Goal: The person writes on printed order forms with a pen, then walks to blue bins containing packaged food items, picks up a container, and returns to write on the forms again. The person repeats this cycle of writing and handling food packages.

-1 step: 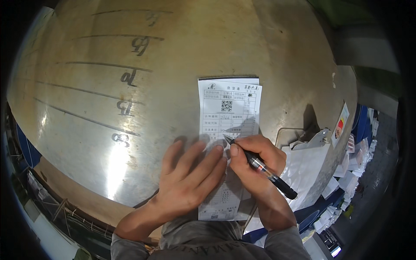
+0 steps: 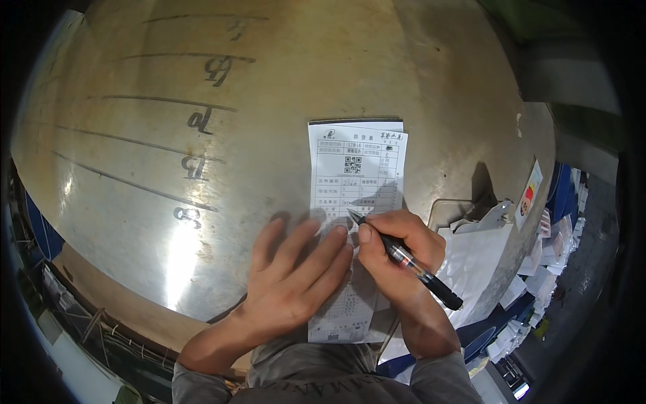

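A long white printed form with a table and a square code lies on the metal tabletop, on top of a thin pad or stack whose dark edge shows at the far end. My left hand rests flat with fingers spread, its fingertips on the form's left side. In my right hand is a black pen with a clear barrel, pinched between thumb and fingers. The pen's tip touches or hovers just over the middle rows of the form; I cannot tell which. Both hands hide part of the lower half.
Just right of my right hand lies a clipboard with white sheets under its metal clip. Beyond it, a colourful sticker is on the table's right edge. Dark handwritten marks and lines run along the tabletop's left. Many papers hang or lie past the right edge.
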A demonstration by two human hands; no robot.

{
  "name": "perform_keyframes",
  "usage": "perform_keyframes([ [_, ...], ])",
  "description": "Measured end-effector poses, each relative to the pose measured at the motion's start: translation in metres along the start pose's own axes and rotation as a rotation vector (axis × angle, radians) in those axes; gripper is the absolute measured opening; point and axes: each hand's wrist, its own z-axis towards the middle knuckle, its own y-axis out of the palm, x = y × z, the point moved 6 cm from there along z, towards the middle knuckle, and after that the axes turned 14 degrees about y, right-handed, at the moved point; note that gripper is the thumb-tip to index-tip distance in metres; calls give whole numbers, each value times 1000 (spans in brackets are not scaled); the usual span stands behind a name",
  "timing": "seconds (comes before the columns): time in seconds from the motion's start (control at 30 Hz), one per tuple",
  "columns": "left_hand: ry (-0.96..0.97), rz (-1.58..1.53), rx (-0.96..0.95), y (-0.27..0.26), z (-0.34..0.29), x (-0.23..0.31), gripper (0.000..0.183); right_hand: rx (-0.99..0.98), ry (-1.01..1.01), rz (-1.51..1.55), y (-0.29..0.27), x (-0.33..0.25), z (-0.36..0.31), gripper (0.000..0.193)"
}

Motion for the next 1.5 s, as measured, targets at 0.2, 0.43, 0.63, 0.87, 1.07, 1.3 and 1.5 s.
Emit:
perform_keyframes([
  [0.2, 17, 0, 26, -2, 4, 1, 32, -4, 24, -51, 0, 0, 0, 20],
  [0.43, 7, -8, 11, -1, 3, -1, 32, -17, -2, -64, 3, -3, 2, 19],
  [0.63, 6, -14, 19, -1, 4, -1, 31, 0, -27, -47, 0, -3, 0, 19],
  [0.87, -2, -26, 21, -2, 3, -1, 31, 19, -29, -69, 0, -1, -1, 20],
  [1.07, -6, -27, 9, -1, 2, -1, 31, 16, -35, -88, 1, -2, -1, 20],
  [1.3, 2, -35, 9, -2, 2, -1, 31, 6, -19, -92, 3, -3, 1, 20],
  [1.5, -1, -30, 17, -1, 3, -1, 31, -16, -33, -79, 1, -1, 0, 20],
])
